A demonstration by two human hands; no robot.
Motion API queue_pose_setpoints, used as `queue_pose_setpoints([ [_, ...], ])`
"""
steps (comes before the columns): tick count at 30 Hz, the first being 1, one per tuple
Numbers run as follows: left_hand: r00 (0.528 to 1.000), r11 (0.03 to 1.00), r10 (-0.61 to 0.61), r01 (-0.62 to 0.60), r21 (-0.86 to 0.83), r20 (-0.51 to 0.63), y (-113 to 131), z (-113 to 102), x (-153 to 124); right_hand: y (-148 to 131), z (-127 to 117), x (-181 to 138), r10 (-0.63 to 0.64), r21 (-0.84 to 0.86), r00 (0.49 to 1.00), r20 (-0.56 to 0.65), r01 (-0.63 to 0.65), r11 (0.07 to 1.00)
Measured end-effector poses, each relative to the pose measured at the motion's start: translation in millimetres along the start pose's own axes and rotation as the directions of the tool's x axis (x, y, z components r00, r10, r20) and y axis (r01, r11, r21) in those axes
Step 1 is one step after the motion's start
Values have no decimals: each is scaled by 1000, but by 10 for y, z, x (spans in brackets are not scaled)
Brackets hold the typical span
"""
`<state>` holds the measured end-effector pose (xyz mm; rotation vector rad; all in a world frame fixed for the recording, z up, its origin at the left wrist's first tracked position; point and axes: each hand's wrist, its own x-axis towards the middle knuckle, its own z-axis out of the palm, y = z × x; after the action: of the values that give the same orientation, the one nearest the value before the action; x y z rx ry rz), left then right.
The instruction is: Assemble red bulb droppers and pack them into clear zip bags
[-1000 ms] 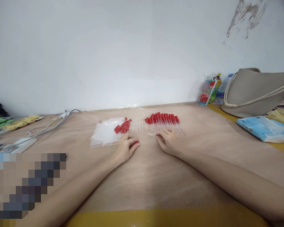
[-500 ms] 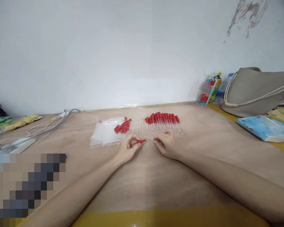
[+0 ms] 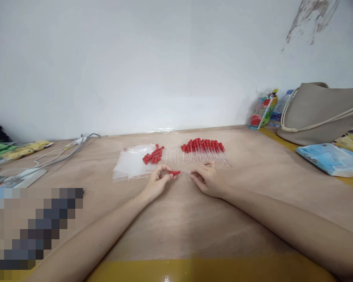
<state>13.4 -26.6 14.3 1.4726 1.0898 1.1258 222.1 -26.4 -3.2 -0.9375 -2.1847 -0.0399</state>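
Observation:
My left hand (image 3: 157,181) pinches a small red rubber bulb (image 3: 174,172) just above the wooden table (image 3: 182,219). My right hand (image 3: 206,179) pinches a thin clear glass tube (image 3: 186,171) whose end meets the bulb. Behind my hands lie a loose heap of red bulbs (image 3: 152,154), a row of bare clear tubes (image 3: 171,156) and a row of finished droppers with red bulbs (image 3: 204,150). A stack of clear zip bags (image 3: 128,166) lies to the left of the heap.
A beige bag (image 3: 320,111), bottles (image 3: 263,109) and a blue packet (image 3: 331,158) stand at the right. Cables and a power strip (image 3: 26,176) run along the left, with green and yellow packets (image 3: 8,150) behind. A white wall rises at the table's back edge.
My left hand picked a red bulb off the table and my right hand took a clear tube; both hands came together so the bulb and tube now meet.

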Motion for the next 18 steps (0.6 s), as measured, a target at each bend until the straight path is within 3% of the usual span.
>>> queue_pose_setpoints([
  [4,999,993,-26,23,-117,-22,-17,7,19,5,-3,0,30,23,999,-40,-30,999],
  [10,1000,982,3,0,-188,15,-60,25,21,-11,-6,-7,11,40,1000,14,-12,999],
  [18,999,996,35,-38,84,36,-132,49,20,-19,-2,-6,-12,76,999,49,9,997],
])
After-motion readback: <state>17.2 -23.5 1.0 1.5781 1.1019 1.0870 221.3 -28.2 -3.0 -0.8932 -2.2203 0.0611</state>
